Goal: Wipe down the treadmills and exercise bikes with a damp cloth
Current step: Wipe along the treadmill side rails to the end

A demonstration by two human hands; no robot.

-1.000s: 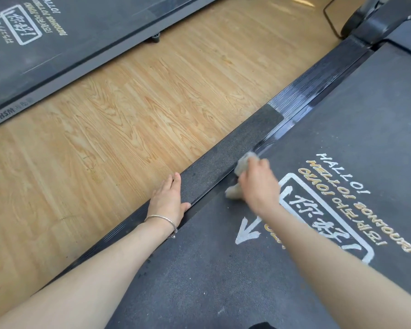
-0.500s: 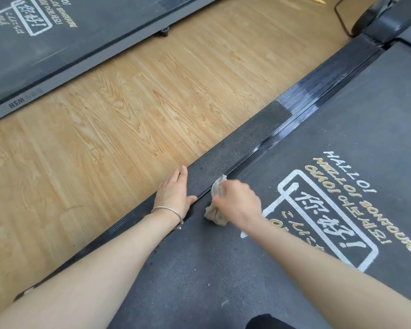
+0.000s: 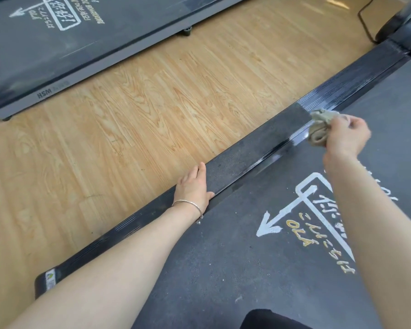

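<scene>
Start at your left. The second treadmill [image 3: 81,43] lies across the wooden floor [image 3: 128,115], well apart from you, so I judge most of the job is ahead.

Your left hand [image 3: 193,186] props you on the side rail [image 3: 242,150] of the near treadmill. If damp streaks on the glossy strip spread under that palm, it could slide and tip you forward. The bracelet [image 3: 188,205] hangs at the wrist close to the rail and might scrape the trim if you lean lower.

Further right, the cloth [image 3: 318,128] sits where the gritty pad ends and the ribbed section begins, on the rail's inner edge just beside the belt [image 3: 223,257]. Bunched as it is, it may skip the grooves, or a loose fold may catch in the seam between rail and belt.

Now the grips. Your left hand lies flat, fingers straight and together, thumb spread towards the belt, holding nothing. Your right hand [image 3: 344,136] is curled tight round the wadded cloth, pressing it down onto the rail.
</scene>
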